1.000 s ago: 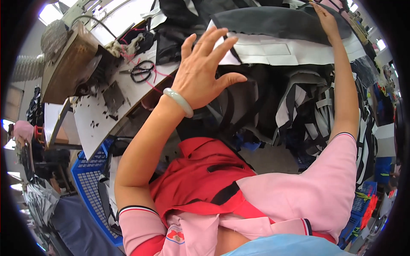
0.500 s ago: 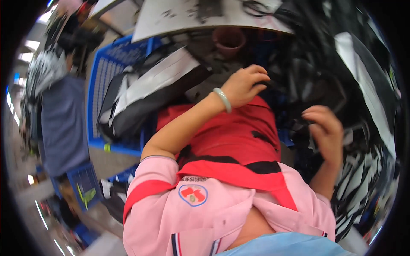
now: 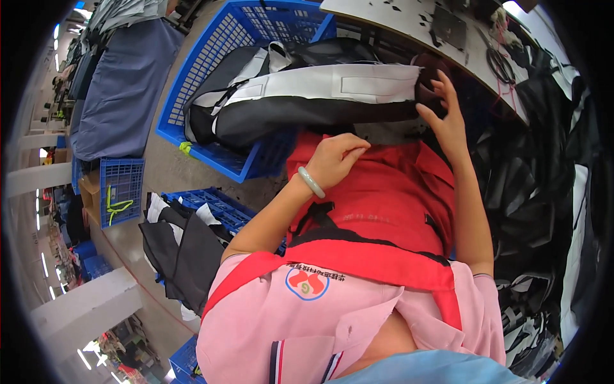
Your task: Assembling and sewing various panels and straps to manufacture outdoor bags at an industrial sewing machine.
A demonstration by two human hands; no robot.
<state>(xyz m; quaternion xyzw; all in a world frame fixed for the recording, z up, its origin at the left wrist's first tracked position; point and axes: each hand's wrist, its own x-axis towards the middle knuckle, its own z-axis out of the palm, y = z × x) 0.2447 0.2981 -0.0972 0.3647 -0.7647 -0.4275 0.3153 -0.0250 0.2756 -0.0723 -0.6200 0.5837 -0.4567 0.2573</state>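
My left hand is closed above the red apron on my lap, thumb and fingers pressed together. Whatever they pinch, if anything, cannot be made out. A pale green bangle circles that wrist. Raised farther forward, my right hand is open, its fingers spread beside the right end of a long black-and-white fabric piece. No grip on the fabric shows. This piece lies across a blue plastic basket and reaches past its right side.
A white worktable with scraps and scissors stands ahead on the right. Black material is heaped at my right. To the left are a crate with dark cut pieces and a grey-blue covered stack.
The view has turned, bringing the basket and fabric farther right in the picture. My right hand has come from my right side to the fabric's end. My left fingers have closed together.
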